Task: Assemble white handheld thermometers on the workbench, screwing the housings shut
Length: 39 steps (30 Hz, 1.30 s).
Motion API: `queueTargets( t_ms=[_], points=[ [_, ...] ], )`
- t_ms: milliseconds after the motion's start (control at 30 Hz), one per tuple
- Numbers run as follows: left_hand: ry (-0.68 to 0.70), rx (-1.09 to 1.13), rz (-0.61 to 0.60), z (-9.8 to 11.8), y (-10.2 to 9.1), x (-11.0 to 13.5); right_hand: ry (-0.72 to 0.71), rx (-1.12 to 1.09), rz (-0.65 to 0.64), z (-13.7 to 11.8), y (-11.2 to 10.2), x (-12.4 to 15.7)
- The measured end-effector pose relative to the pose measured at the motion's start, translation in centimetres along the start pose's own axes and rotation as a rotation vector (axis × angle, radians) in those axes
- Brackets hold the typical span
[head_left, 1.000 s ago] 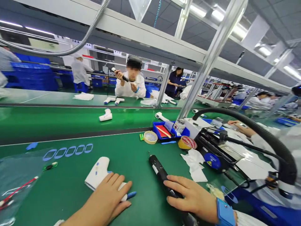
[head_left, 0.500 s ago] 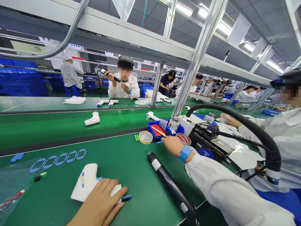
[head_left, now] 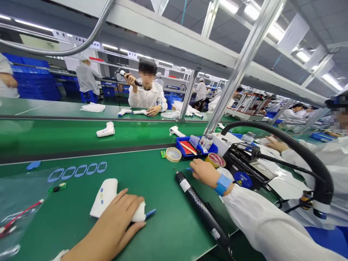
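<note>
My left hand (head_left: 119, 217) is closed over the handle of a white gun-shaped plastic housing (head_left: 104, 197), which lies on the green bench. A thin blue part (head_left: 150, 213) juts from the housing's near end, beyond my fingers. On the right, my right hand (head_left: 205, 173), with a blue wrist strap, has its fingers closed around a slim blue stick-like tool (head_left: 189, 169); most of it is hidden. A black electric screwdriver (head_left: 199, 208) lies between my hands, bit pointing away. Behind my right hand sits a roll of red-and-white tape (head_left: 215, 160).
Several blue ring-shaped gaskets (head_left: 81, 170), a small green circuit board (head_left: 57, 187) and a clear bag (head_left: 27, 203) lie left. Further back are a cream tape roll (head_left: 173, 154) and a blue bin (head_left: 187, 145). A black machine (head_left: 244, 166) and hose stand right; co-workers sit around.
My right hand has drawn back slightly from the blue bin, with the blue tool at its fingers. The left hand stays on the housing. The whole view has shifted a little.
</note>
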<state>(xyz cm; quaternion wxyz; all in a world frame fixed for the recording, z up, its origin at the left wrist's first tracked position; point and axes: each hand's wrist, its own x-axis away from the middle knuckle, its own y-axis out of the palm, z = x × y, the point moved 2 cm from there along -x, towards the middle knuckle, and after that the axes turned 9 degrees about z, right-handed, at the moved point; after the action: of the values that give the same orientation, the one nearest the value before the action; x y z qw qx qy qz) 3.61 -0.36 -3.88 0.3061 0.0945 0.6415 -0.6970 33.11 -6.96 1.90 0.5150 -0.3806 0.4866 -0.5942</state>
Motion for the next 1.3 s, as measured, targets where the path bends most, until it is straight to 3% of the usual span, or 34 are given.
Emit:
queueTargets(
  t_ms=[67, 167, 233, 300, 500, 700, 833, 1033, 1300],
  points=[
    [-0.059, 0.026, -0.002, 0.2, -0.5, -0.3, -0.012, -0.082, 0.044, -1.4, -1.1, 1.8],
    [-0.113, 0.067, -0.011, 0.6, -1.0, -0.5, -0.077, -0.491, 0.102, -4.3, -2.5, 4.0],
    [-0.133, 0.092, -0.013, 0.8, -1.2, -0.6, -0.138, -0.799, 0.097, -6.4, -3.1, 4.9],
    [-0.14, 0.106, -0.003, 0.9, -1.2, -0.7, -0.165, -0.923, 0.049, -8.1, -3.1, 5.2],
    [-0.112, 0.145, 0.02, 1.0, -1.4, -0.6, -0.204, -0.949, -0.031, -10.3, -2.4, 3.9],
    [-0.066, 0.131, -0.02, 1.0, -1.3, -0.6, -0.211, -1.082, -0.199, -11.5, -1.5, 2.4],
    [-0.091, 0.099, -0.074, 0.3, -1.1, -0.7, -0.169, -1.078, -0.245, -12.6, -0.3, 1.1],
    [-0.192, 0.029, -0.187, -0.4, -1.4, -1.4, -0.253, -1.076, -0.284, -13.9, 0.4, -0.5],
    [-0.136, -0.064, -0.297, -1.0, -0.5, -1.7, -0.262, -1.026, -0.42, -15.0, 0.3, -1.4]
  ],
)
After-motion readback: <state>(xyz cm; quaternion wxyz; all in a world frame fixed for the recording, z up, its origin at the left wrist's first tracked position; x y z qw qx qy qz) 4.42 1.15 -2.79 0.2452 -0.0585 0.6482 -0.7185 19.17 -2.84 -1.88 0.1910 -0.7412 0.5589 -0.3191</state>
